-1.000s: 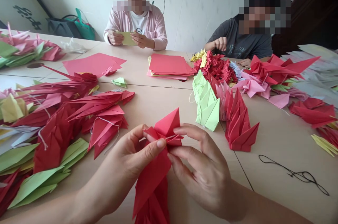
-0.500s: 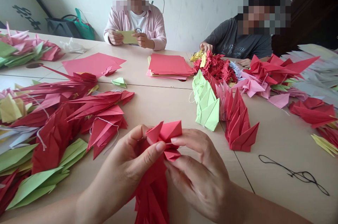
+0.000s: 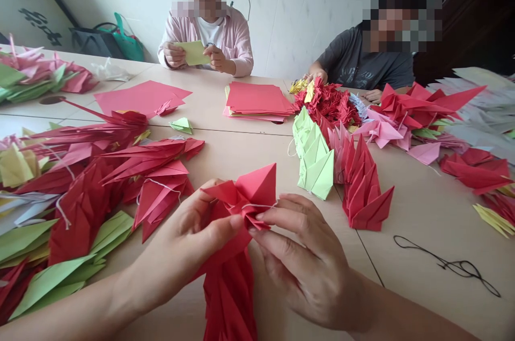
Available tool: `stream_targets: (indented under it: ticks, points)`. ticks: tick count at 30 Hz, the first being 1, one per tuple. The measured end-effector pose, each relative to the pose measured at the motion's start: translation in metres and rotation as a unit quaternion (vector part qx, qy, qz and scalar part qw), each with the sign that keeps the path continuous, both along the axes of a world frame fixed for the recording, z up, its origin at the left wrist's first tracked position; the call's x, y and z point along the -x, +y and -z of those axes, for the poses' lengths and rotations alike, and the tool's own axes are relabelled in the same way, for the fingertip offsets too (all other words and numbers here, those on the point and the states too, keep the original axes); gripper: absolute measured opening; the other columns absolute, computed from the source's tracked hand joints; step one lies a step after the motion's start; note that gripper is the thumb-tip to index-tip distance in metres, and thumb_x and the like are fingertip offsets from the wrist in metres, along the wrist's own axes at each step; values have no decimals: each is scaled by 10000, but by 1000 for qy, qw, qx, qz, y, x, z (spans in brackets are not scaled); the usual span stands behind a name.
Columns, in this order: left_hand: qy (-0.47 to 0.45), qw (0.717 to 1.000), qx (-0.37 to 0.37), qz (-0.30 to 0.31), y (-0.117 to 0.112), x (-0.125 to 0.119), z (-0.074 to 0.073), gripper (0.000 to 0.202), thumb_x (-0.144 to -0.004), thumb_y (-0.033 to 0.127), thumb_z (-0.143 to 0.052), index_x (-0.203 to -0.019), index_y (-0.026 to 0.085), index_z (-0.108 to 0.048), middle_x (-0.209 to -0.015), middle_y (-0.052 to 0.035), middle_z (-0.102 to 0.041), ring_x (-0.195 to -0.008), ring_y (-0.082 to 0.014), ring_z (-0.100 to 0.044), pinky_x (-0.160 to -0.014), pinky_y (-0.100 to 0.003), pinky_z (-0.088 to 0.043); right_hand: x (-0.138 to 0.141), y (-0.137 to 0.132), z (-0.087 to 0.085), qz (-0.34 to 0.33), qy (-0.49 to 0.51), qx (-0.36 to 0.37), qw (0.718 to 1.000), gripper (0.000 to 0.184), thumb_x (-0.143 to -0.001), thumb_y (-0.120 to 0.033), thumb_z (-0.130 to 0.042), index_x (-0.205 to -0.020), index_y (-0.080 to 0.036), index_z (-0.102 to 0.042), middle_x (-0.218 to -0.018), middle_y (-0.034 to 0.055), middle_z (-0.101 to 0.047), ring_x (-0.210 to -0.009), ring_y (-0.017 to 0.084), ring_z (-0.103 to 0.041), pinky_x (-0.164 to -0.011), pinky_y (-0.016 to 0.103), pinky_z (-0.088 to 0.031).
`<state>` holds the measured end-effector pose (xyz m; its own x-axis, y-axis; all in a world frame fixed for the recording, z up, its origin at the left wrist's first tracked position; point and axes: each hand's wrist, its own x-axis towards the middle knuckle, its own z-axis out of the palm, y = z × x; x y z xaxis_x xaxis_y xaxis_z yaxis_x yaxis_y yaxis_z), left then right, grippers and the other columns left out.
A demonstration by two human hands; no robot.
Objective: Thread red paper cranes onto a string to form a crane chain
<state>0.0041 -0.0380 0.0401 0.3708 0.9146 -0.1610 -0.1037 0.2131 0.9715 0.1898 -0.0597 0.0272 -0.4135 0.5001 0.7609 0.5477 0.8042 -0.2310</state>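
Observation:
A red folded paper piece (image 3: 255, 185) is held between my two hands at the front middle, at the top of a strand of red folded paper (image 3: 229, 298) that hangs down toward me. My left hand (image 3: 201, 234) grips its left side, thumb laid along the front. With thumb and fingertips, my right hand (image 3: 306, 255) pinches the lower right corner. A white string (image 3: 257, 205) crosses the paper's middle and runs to my right fingers. Whether the right fingers also hold the string I cannot tell.
Heaped folded paper strands (image 3: 84, 207) cover the left side. Green (image 3: 314, 153) and red (image 3: 364, 191) folded strands stand right of centre. A stack of red sheets (image 3: 259, 98) lies behind, a black cord (image 3: 450, 266) at right. Two people sit opposite; one holds a green sheet (image 3: 195, 53).
The red paper in my hands has opened wider and tilted up, showing more of the white string. Both hands have shifted slightly. The person opposite has tilted the green sheet.

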Motion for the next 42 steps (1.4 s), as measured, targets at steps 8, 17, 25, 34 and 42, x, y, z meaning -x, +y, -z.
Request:
stream_targets:
  ticks: [8,17,25,34,42]
  points:
    - [85,992,-92,18,-3,-1,-4,158,-792,159,-666,-898,254,-595,-861,32,-650,-802,-147,-607,-737,-205,-509,-8,-1,-1,-5,24,-22,999,191,-851,-22,-503,-887,-158,-633,-924,63,-723,-934,176,-676,-998,420,-457]
    - [170,960,-222,11,-5,-4,-14,179,-741,97,-638,-804,242,-554,-845,21,-616,-760,-156,-610,-677,-191,-504,-3,4,-1,68,8,12,998,80,-857,-118,-612,-897,-169,-659,-817,42,-691,-722,162,-611,-722,354,-465]
    - [219,960,-172,25,-7,-5,-11,175,-725,104,-584,-826,234,-526,-846,4,-622,-739,-172,-599,-651,-214,-500,-2,3,-1,88,-24,-16,996,106,-841,-103,-593,-774,-182,-616,-743,11,-670,-672,147,-583,-768,363,-422]
    - [144,977,-155,-18,-10,-5,-16,146,-745,267,-666,-684,244,-536,-653,27,-548,-586,-161,-500,-543,-223,-458,-2,-2,0,76,-39,-10,996,116,-843,-91,-583,-779,-181,-621,-747,3,-677,-655,130,-578,-872,381,-418]
    - [210,952,-224,-6,-9,-4,-10,158,-861,267,-591,-718,225,-537,-688,27,-557,-607,-125,-527,-584,-192,-456,2,-8,0,75,-53,-8,996,121,-828,-86,-597,-764,-182,-633,-737,-14,-673,-688,128,-568,-931,355,-400]
